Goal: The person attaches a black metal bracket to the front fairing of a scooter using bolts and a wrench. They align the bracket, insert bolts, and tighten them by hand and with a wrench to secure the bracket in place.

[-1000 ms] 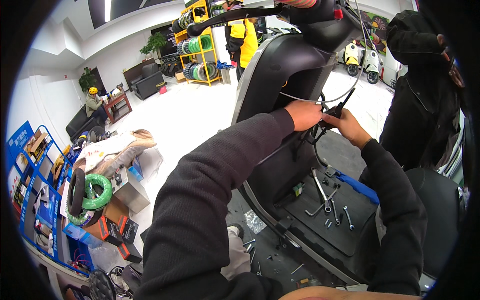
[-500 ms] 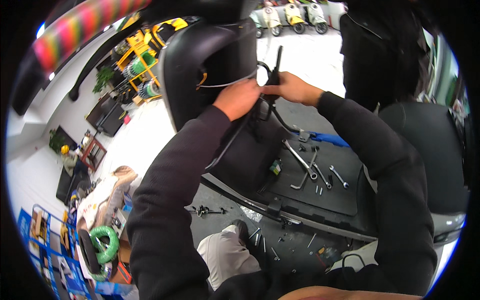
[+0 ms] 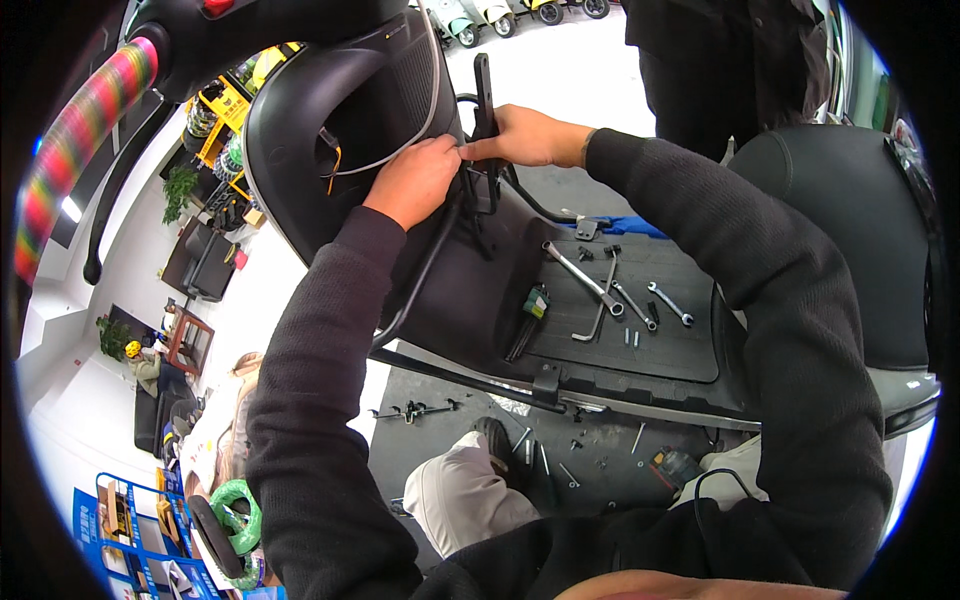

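Black, flat-barred metal bracket (image 3: pixel 484 90): upright, right of the black plastic scooter shield (image 3: pixel 290 130); my right hand (image 3: pixel 528 137) grasps it, apparently steadying. My left hand (image 3: pixel 415 182): curled beside; grip hidden, cannot tell. Silver steel ring spanner (image 3: pixel 582 278): black footboard (image 3: pixel 670 357), presumably for reach.

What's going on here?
A person's right hand grips a black frame with an upright flat bar, beside a glossy black scooter front panel. Their left hand meets it near the right thumb; whatever its fingertips hold is hidden. Silver metal wrenches lie on the flat black footboard. Someone in dark clothing stands nearby.
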{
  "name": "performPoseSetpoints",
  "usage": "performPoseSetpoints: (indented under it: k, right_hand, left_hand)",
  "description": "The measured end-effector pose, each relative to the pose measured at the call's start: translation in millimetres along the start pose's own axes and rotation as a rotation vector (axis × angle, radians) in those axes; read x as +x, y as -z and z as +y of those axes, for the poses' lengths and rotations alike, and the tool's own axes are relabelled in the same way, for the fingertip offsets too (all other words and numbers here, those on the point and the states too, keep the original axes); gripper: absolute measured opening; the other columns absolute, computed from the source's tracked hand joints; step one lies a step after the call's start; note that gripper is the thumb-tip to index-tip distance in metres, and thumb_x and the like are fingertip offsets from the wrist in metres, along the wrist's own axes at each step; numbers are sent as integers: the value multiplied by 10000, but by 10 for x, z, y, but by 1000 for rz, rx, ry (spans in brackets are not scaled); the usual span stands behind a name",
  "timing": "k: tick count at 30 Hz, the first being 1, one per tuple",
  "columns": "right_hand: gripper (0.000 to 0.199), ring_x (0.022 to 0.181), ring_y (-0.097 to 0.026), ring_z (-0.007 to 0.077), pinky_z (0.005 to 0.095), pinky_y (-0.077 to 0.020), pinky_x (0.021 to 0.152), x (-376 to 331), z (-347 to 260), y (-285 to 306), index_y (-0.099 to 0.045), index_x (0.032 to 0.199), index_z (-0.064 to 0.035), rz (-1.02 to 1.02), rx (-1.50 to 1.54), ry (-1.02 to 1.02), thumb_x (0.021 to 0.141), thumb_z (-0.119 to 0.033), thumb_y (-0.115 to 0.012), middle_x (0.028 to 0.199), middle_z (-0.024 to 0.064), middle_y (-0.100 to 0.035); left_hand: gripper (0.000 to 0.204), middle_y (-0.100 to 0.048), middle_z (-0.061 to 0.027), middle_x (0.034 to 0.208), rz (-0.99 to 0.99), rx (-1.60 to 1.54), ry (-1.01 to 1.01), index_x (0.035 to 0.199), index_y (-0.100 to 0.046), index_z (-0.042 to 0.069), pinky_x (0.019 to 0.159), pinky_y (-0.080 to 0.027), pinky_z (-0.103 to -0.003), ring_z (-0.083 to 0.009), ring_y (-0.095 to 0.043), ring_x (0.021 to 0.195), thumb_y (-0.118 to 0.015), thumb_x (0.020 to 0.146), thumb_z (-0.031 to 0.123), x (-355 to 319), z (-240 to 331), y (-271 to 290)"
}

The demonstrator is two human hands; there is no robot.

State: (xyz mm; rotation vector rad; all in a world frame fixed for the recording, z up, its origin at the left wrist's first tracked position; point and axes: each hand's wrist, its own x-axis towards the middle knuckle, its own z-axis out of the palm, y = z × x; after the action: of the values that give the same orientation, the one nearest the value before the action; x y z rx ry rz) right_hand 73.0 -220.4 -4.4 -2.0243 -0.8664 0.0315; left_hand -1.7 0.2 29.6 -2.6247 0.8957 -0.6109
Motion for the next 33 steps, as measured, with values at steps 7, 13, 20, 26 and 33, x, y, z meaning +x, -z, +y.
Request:
performPoseSetpoints:
  k: [7, 13, 20, 26, 33]
  right_hand:
    - [643, 764, -656, 211, 377, -517, 721, -69, -58, 17, -795, 987, 54, 5, 5, 33, 927, -586, -805, 845, 122, -734]
    - [586, 751, -656, 197, 363, -519, 713, -127, -91, 1, -797, 1024, 10, 37, 38, 14, 938, -569, -803, 845, 88, -729]
    - [592, 731, -660, 187, 355, -517, 692, -52, -36, -50, -793, 968, 8, 45, 14, -23, 941, -584, -797, 811, 77, -709]
    - [609, 718, -651, 188, 344, -517, 675, -37, 19, -73, -782, 937, 27, 64, 42, 25, 948, -582, -799, 808, 78, -705]
    - [629, 779, -678, 194, 335, -541, 747, -98, -24, -81, -788, 983, 36, 105, 24, -21, 942, -591, -809, 859, 103, -737]
  left_hand:
    - [205, -721, -143, 1181, 456, -78, -12, 1118, -712, -19, 960, -587, -449, -362, -711, 1083, -596, 951, 9, -185, 238, -45]
    - [198, -771, -179, 1051, 528, -433, 404, 1150, -739, -28, 838, -607, -394, -341, -767, 940, -714, 1010, 109, -524, 981, -330]
    - [463, -766, -280, 1198, 553, -663, 686, 1387, -625, -100, 958, -577, -444, -395, -764, 1113, -700, 1030, 185, -275, 921, -900]
    - [408, -767, -300, 1117, 683, -851, 727, 1399, -647, -57, 915, -581, -500, -484, -746, 1028, -635, 1045, 144, -154, 921, -1138]
    - [436, -686, -220, 1449, 980, -1617, 692, 1429, -591, -130, 1084, -496, -348, -275, -675, 1299, -552, 1048, 80, 38, 857, -1174]
